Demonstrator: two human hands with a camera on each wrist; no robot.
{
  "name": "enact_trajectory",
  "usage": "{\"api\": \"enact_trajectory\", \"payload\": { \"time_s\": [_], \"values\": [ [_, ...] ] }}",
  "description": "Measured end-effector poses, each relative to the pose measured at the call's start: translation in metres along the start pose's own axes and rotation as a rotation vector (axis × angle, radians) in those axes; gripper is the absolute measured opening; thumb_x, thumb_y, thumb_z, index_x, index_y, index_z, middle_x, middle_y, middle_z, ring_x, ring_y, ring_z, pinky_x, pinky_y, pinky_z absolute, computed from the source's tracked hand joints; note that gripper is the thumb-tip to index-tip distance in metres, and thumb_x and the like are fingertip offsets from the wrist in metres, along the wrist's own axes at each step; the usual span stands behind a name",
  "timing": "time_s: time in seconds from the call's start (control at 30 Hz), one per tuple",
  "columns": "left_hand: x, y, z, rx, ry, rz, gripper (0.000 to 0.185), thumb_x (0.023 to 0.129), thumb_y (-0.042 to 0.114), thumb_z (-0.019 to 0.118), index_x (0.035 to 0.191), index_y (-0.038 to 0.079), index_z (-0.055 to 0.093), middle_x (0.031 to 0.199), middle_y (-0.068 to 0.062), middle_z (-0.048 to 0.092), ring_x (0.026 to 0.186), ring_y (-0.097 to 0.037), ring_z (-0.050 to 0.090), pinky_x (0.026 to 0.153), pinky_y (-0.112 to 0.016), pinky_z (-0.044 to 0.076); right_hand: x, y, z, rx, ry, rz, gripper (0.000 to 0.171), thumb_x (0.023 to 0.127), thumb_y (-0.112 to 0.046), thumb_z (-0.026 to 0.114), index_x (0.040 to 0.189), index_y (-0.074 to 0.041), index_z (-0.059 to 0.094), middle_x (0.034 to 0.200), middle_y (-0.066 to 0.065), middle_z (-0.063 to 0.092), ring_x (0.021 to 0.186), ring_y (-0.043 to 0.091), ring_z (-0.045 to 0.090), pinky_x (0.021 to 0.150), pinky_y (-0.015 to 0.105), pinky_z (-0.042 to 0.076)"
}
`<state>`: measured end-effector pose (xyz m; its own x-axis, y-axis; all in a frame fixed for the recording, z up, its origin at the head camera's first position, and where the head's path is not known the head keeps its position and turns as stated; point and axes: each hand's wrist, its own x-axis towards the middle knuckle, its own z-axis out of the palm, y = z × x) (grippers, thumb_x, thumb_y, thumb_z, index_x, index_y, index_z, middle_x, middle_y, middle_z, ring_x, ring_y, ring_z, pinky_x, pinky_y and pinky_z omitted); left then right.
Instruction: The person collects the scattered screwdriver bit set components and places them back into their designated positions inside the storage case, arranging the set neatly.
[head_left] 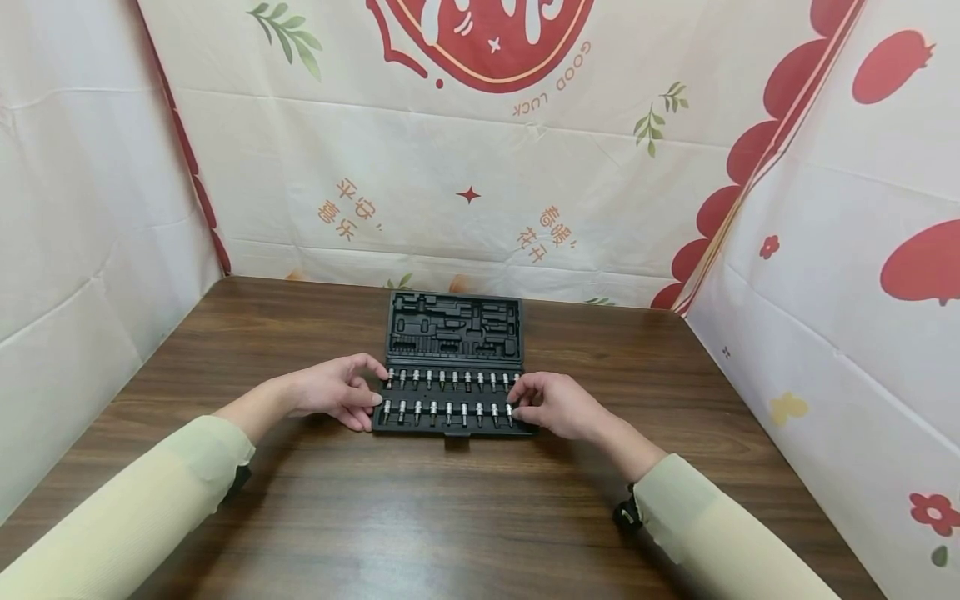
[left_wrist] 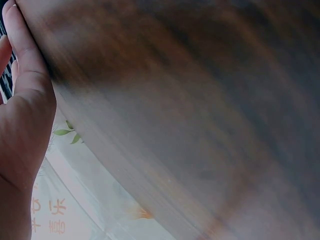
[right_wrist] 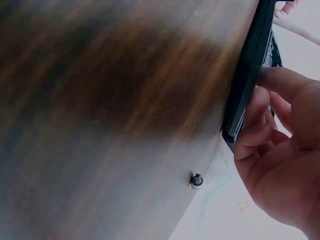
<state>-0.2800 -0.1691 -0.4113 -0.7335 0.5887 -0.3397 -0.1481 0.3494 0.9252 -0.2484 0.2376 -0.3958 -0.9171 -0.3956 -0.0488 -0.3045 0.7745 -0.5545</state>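
Note:
A black plastic bit-socket case (head_left: pixel 429 397) lies unfolded on the table, its moulded lid (head_left: pixel 454 327) laid back. Two rows of silver bit sockets (head_left: pixel 448 412) fill its near half. At the left edge, my left hand (head_left: pixel 330 390) touches the case with thumb and forefinger, the forefinger beside the end of the upper row. My right hand (head_left: pixel 557 406) reaches over the right edge; thumb and forefinger pinch the last bit socket (head_left: pixel 509 412) of the lower row. The right wrist view shows the case side (right_wrist: pixel 246 75) against curled fingers; the fingertips' contact is hidden there.
A small metal piece (right_wrist: pixel 196 180), likely another bit socket, stands on the wooden table (head_left: pixel 420 517) beyond the right hand. Patterned cloth (head_left: pixel 465 142) hangs behind and at both sides. A small latch (head_left: pixel 457 443) sticks out from the case's near edge.

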Motion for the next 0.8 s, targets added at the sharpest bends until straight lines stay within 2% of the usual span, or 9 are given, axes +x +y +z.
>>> {"api": "enact_trajectory", "payload": {
  "time_s": [0.27,0.8],
  "values": [
    [0.0005,-0.0021,-0.0017,-0.004,0.004,-0.005,0.053,0.110,0.006,0.065,0.153,0.001,0.035,0.095,-0.015,0.066,0.082,-0.024,0.079,0.077,-0.038,0.072,0.0009,-0.0033,-0.0005,-0.119,0.018,-0.032,0.007,0.100,-0.016,0.083,0.102,-0.023,0.082,0.097,-0.010,0.077,0.083,0.007,0.063,0.075,0.029,0.056],
    [0.0003,-0.0025,-0.0014,-0.003,-0.003,0.002,0.053,0.110,0.006,0.065,0.153,0.001,0.035,0.096,-0.015,0.066,0.082,-0.024,0.079,0.077,-0.038,0.072,0.0018,-0.0048,0.0003,-0.062,0.000,0.035,0.009,0.099,-0.014,0.083,0.099,-0.022,0.081,0.095,-0.008,0.076,0.078,0.011,0.062,0.070,0.029,0.057]
  ]
}}
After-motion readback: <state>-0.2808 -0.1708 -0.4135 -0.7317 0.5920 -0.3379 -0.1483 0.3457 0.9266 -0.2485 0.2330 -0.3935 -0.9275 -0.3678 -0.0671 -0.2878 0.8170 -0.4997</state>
